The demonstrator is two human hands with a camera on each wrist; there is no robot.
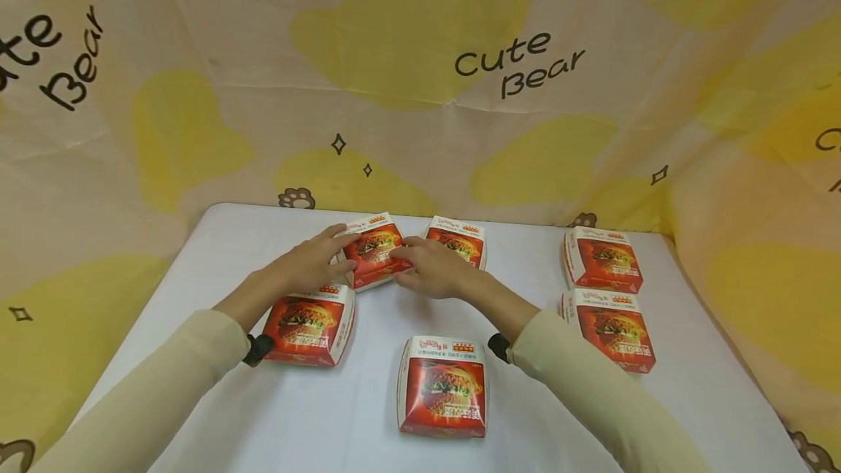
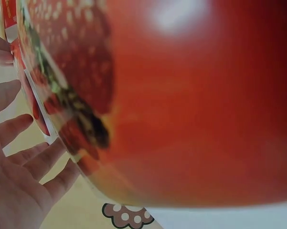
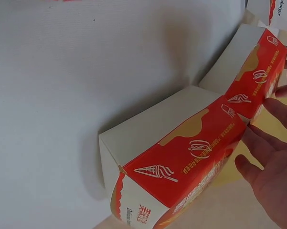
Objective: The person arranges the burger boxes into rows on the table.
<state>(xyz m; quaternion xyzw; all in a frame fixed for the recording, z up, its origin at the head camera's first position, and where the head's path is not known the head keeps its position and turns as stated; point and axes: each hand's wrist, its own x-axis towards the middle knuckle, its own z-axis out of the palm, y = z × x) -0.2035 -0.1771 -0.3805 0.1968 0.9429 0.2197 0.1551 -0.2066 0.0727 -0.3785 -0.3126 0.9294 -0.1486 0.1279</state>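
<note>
In the head view, the back-left red and white burger box (image 1: 376, 252) lies between my two hands. My left hand (image 1: 312, 261) reaches over its left edge with fingers spread. From the opposite side my right hand (image 1: 430, 266) has its fingertips at the right edge. Both sets of fingers look mostly straight, as the left hand (image 2: 21, 167) and the right hand (image 3: 272, 148) show in the wrist views. A second burger box (image 1: 458, 239) stands just behind the right hand. Under the left wrist sits another burger box (image 1: 310, 325), filling much of the left wrist view.
One burger box (image 1: 445, 387) stands at the front middle of the white table (image 1: 355, 400). At the right, a rear burger box (image 1: 602, 260) and a front burger box (image 1: 614, 329) stand close together, the latter partly behind the right sleeve. A yellow patterned cloth (image 1: 407, 93) hangs behind.
</note>
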